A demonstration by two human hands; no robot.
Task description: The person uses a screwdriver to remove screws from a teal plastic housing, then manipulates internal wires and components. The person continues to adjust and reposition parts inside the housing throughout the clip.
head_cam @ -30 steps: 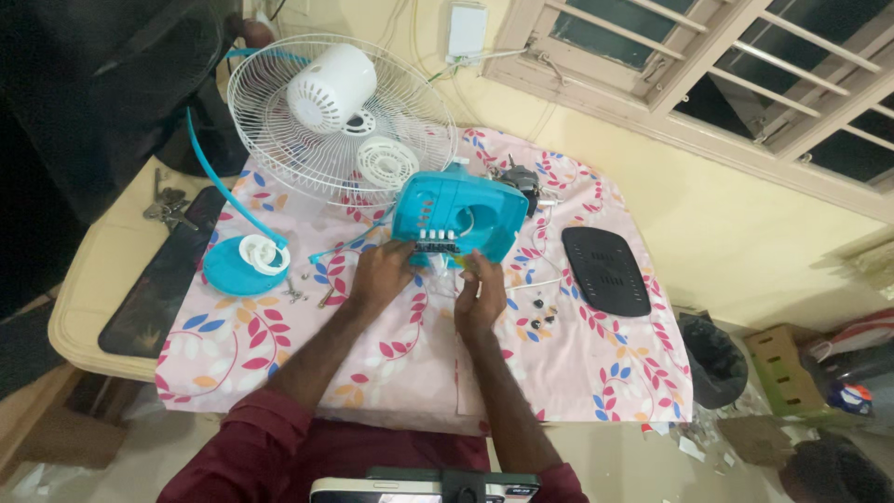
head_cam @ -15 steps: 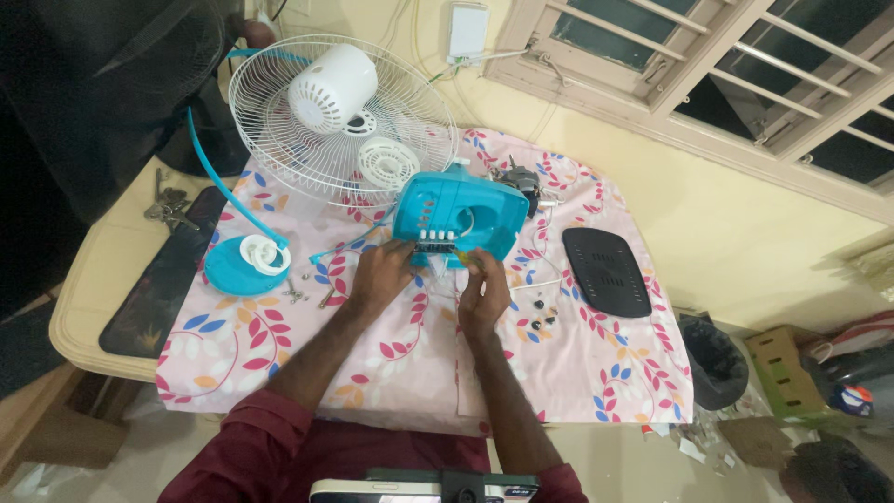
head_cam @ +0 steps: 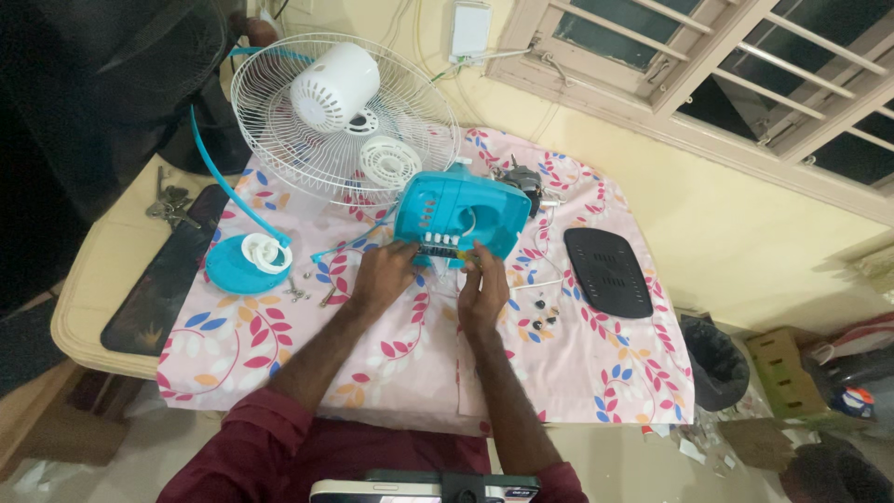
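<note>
Both hands sit at the near edge of the turquoise fan housing (head_cam: 458,216), which lies in the middle of the bench on the floral cloth (head_cam: 391,363). The left hand (head_cam: 382,277) has its fingers curled onto the housing's lower rim by the row of switch buttons; the right hand (head_cam: 484,291) pinches something small against that same edge, though I cannot tell what. Behind the housing leans the white wire fan guard (head_cam: 279,130) with its white motor casing (head_cam: 333,86). Left of the hands lies a turquoise round base (head_cam: 233,267); to the right, a black oval plate (head_cam: 609,271).
</note>
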